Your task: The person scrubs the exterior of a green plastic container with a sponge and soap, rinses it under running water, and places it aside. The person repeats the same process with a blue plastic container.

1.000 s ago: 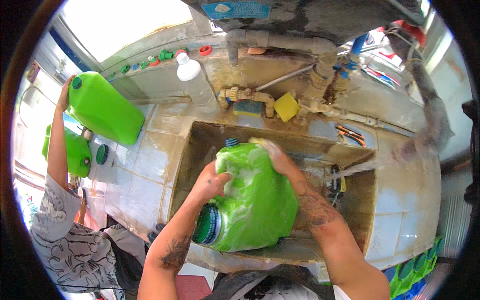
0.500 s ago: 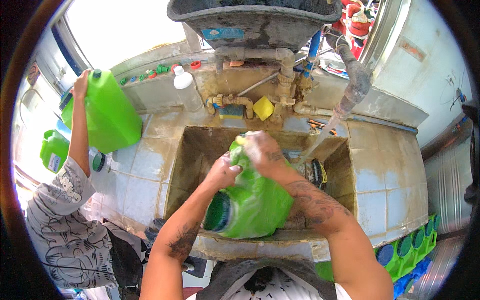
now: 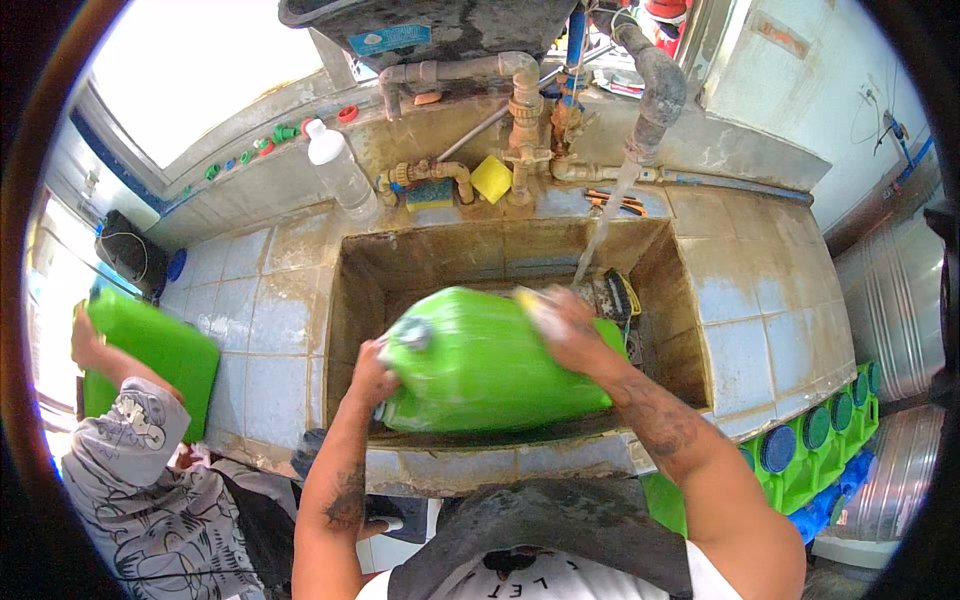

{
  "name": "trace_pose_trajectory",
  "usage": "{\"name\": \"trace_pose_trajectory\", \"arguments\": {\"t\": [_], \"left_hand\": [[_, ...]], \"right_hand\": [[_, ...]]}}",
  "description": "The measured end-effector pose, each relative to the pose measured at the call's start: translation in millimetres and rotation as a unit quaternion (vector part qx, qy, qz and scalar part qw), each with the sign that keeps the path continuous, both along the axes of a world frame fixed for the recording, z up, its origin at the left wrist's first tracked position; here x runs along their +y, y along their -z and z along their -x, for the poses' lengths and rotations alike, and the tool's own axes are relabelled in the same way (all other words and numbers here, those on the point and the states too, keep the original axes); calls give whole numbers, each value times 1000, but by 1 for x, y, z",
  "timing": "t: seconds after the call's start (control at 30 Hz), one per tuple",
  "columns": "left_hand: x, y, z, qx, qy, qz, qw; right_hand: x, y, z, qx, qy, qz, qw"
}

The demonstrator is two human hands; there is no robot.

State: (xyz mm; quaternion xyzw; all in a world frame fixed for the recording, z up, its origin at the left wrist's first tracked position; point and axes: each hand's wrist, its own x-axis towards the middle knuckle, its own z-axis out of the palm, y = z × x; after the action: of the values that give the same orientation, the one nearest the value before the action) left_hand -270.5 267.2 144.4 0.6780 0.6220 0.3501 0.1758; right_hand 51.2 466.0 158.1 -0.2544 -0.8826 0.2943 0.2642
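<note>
A wet, soapy green jug (image 3: pixel 470 350) lies on its side across the basin (image 3: pixel 355 290), one end to the left and the other to the right. My left hand (image 3: pixel 374 372) is closed on the jug's left end, next to a pale round cap (image 3: pixel 412 334). On top of the jug, toward its right, my right hand (image 3: pixel 568 325) presses a yellow sponge (image 3: pixel 527 297), mostly hidden under foamy fingers. Water (image 3: pixel 600 225) pours from a thick grey pipe (image 3: pixel 655 105) into the basin behind my right hand. A black-and-yellow scrub brush (image 3: pixel 624 293) stands at the basin's right side.
At left, another person's hand (image 3: pixel 88 345) holds a second green jug (image 3: pixel 160 370). Behind the basin are a clear bottle (image 3: pixel 340 170), a yellow sponge (image 3: pixel 491 179), and pipe valves (image 3: pixel 527 155). Orange-and-black tools (image 3: pixel 617 202) lie on the ledge. Several capped green jugs (image 3: pixel 800 470) stand at lower right.
The jug has turned from a tilted pose to lying sideways, its wide dark cap out of sight. My left hand moved left and nearer. The other person's jug moved nearer and left.
</note>
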Motion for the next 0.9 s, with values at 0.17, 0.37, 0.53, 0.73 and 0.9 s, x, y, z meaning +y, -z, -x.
{"name": "trace_pose_trajectory", "arguments": {"t": [0.17,0.37,0.53,0.73,0.9], "left_hand": [[-3,-2,-16,-63,-94,17,993],[-21,-3,-27,-38,-69,-22,997],[5,-5,-55,-40,-101,15,994],[-39,-6,-42,-205,-134,70,967],[-5,5,-56,-216,-156,29,964]], "right_hand": [[-35,26,-16,73,132,-95,984],[-19,46,-74,-32,69,49,996],[-56,-39,2,95,26,21,995],[-8,26,-54,-166,-9,135,977],[11,21,62,-31,-204,124,971]]}}
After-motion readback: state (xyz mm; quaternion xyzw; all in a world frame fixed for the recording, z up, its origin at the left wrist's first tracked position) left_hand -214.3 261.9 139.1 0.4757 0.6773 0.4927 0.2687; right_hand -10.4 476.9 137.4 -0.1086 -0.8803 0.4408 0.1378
